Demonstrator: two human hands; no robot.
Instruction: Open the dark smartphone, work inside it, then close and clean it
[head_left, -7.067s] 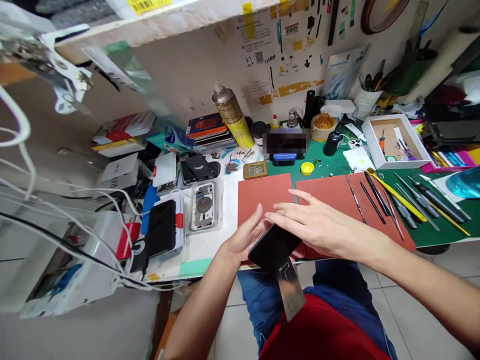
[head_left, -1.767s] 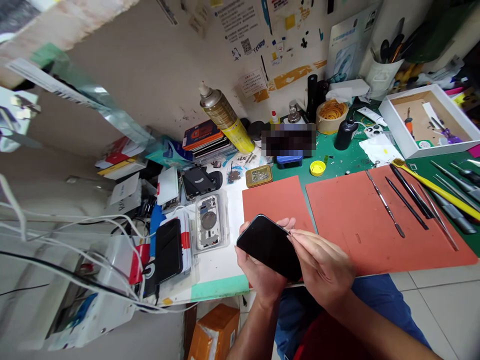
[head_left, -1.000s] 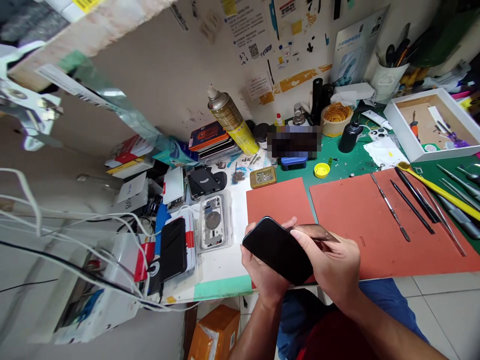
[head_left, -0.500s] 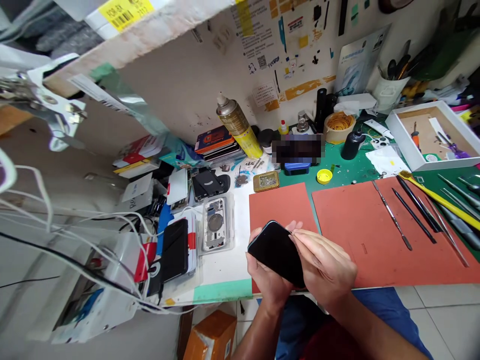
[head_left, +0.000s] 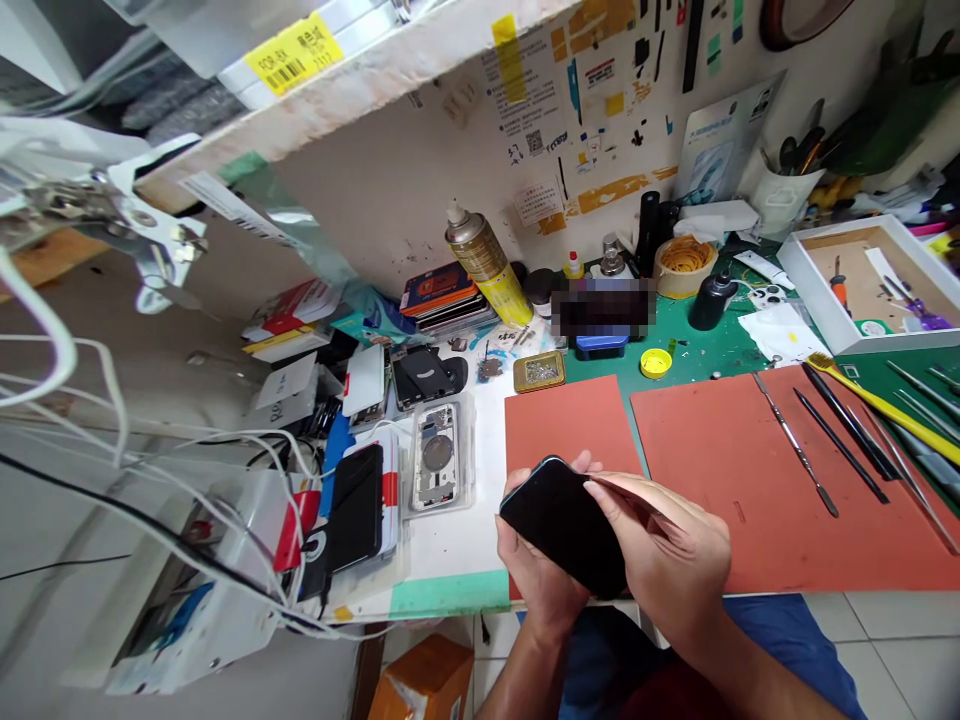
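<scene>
Phone [head_left: 562, 530]: held in left hand [head_left: 544, 578] over front edge of desk [head_left: 457, 550]. Thin piece [head_left: 641, 496]: pinched in right hand [head_left: 679, 560] at phone's edge. Open room: over mat [head_left: 750, 540], rightward.

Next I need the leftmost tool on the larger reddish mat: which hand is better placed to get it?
Probably the right hand: it is nearer the tool, while the left hand cradles the phone from beneath. What, if anything, the right hand pinches is hard to tell.
</scene>
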